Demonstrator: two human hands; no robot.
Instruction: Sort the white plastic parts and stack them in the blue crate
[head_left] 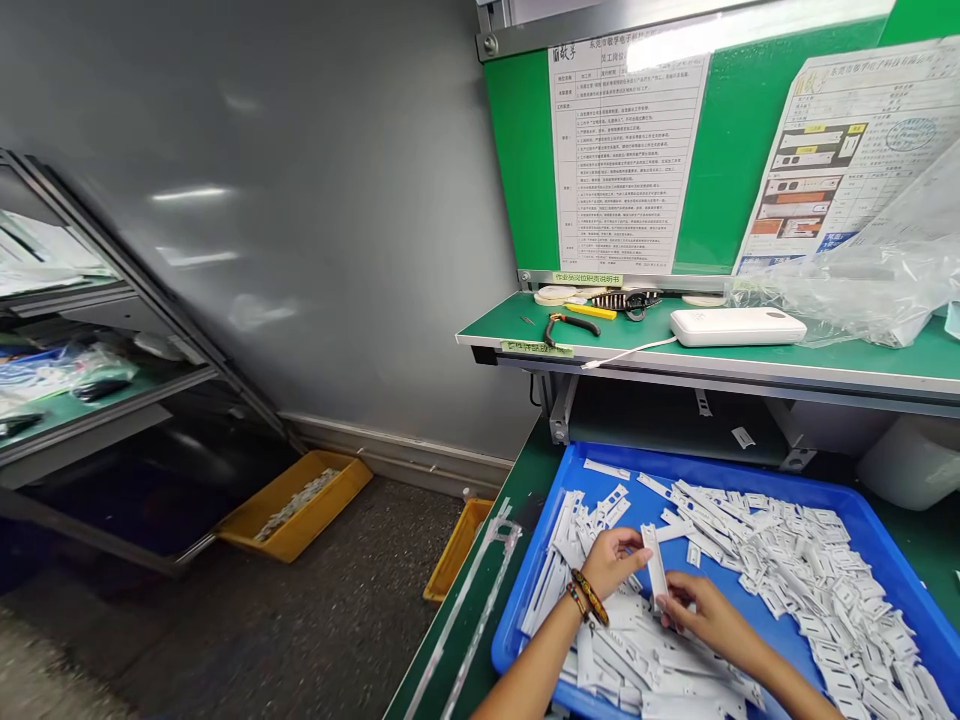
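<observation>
A narrow white plastic strip is held up at a slant between my two hands, over a blue tray. My left hand, with bracelets at the wrist, pinches it near the upper end. At the lower end, the fingers of my right hand close on the same strip. Beneath and left of my hands lie long white strips in a loose heap. To the right, a large pile of smaller white plastic pieces spreads along the tray, with blue tray floor showing between the heaps.
Above the tray runs a green shelf carrying pliers, a white power bank and clear plastic bags. Yellow bins stand on the floor at left. Clear tape strips lie along the bench edge.
</observation>
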